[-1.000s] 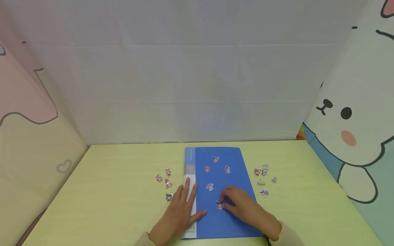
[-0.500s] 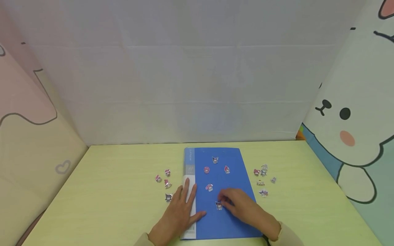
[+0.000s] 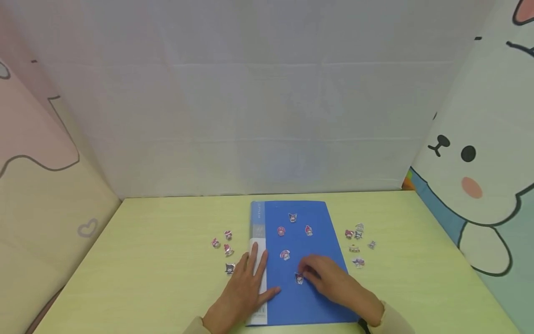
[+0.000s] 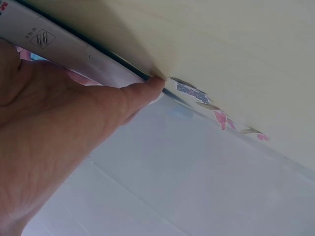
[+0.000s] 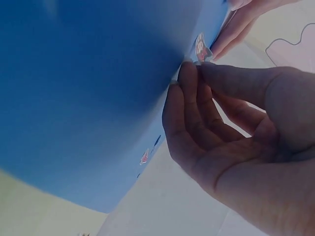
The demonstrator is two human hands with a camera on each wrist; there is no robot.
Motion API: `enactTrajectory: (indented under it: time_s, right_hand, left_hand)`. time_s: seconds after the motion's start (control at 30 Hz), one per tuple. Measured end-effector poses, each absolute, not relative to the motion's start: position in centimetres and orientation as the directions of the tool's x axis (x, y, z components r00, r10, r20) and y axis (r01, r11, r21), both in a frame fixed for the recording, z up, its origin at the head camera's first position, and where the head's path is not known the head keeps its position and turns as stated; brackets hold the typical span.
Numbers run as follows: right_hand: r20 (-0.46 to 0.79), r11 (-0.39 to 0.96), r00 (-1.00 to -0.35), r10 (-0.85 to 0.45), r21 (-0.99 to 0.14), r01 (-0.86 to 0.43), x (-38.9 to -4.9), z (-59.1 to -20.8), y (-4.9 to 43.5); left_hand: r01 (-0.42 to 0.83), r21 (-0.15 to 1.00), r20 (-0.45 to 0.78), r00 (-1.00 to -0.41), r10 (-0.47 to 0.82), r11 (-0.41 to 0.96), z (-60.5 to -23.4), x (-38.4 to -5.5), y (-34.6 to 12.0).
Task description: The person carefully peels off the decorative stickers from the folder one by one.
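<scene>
A blue folder [image 3: 304,306] lies on the table with a pale strip along its left side. My left hand [image 3: 242,292] rests with spread, straight fingers on that strip, thumb reaching onto the blue cover. Between thumb and fingertips, my right hand [image 3: 329,282] pinches the edge of a small character sticker [image 3: 299,278], close over the lower middle of the cover. The right wrist view shows this sticker [image 5: 202,48] tilted up at the fingertips. Higher on the cover are several other stickers, among them a dark-eared one [image 3: 293,217] and a round pink one [image 3: 285,254].
Left of the folder lie several loose stickers [image 3: 228,250], one dark one [image 3: 230,268] right beside the left hand's fingers. More stickers [image 3: 354,249] lie to the right. The yellow table [image 3: 167,260] ends at a white cloth backdrop [image 3: 267,116], with printed cloths at both sides.
My right hand stays over the same spot, and the pinched sticker has shifted and turned slightly. The left hand keeps its place on the folder.
</scene>
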State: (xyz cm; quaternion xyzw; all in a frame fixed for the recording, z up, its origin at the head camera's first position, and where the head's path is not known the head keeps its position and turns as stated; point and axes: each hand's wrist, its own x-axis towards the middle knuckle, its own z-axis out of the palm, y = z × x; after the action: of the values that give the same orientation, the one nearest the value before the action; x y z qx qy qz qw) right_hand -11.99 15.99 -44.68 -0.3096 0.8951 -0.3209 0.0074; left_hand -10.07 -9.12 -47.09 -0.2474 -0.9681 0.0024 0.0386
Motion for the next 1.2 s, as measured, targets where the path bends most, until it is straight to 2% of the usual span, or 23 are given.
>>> enactTrajectory:
  time_s: [0.43,0.7,1.2]
  right_hand:
    - [0.127,0.615,-0.85,-0.512,-0.637,-0.465,-12.1,-44.6,17.5]
    - [0.175,0.6,-0.843,-0.508,-0.631,-0.492,-12.3,-44.7,18.5]
    - [0.186,0.621,-0.863,-0.47,-0.624,-0.473,-12.6,-44.9,20.6]
  left_hand:
    - [0.482,-0.011,0.111,-0.87,0.48,0.876,-47.4,-10.1,-9.2]
    - [0.473,-0.012,0.066,-0.878,0.473,0.881,-46.8,-9.9,-9.1]
    - [0.475,-0.026,0.087,-0.875,0.476,0.879,-47.1,-10.0,-9.0]
